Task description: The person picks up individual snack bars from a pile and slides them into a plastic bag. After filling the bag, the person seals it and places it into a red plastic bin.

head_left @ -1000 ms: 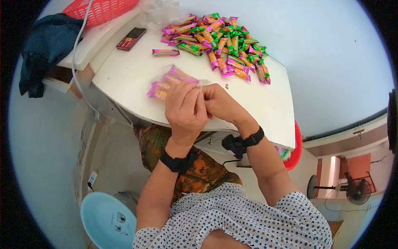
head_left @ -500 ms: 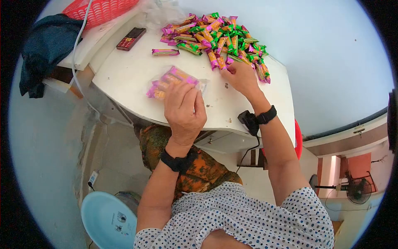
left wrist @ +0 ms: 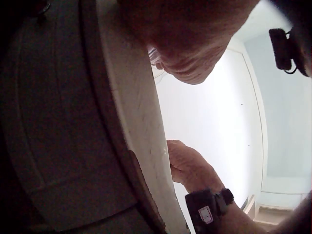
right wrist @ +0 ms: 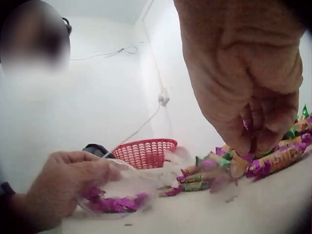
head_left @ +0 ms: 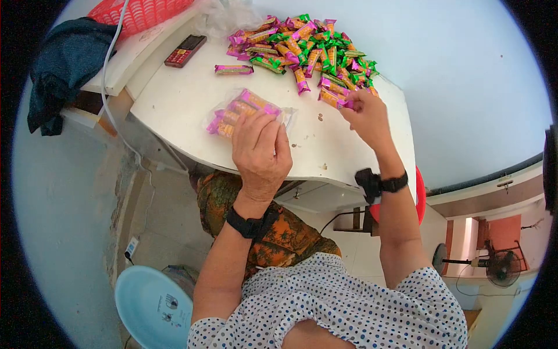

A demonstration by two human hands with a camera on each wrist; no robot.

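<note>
Your right hand (head_left: 369, 119) pinches the purple-ended snack (head_left: 330, 98) at its tip, shifted right since earlier; left hand (head_left: 261, 145) pinches bag (head_left: 289, 114).

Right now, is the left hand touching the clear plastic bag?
Touching. The right wrist view shows the left hand holding the clear plastic bag near its top.

Both yr arms reach fwd. Yr L arm (head_left: 221, 270) is on the L side, w/ the L hand (head_left: 261, 142) back-side up, its fingers (head_left: 265, 129) bent over & pinching w/ the thumb. Yr R arm (head_left: 402, 235) goes out a bit more, so yr R hand (head_left: 370, 119) is farther fwd, well apart from the L. Its fingertips (right wrist: 271, 137) point down & pinch too.
</note>
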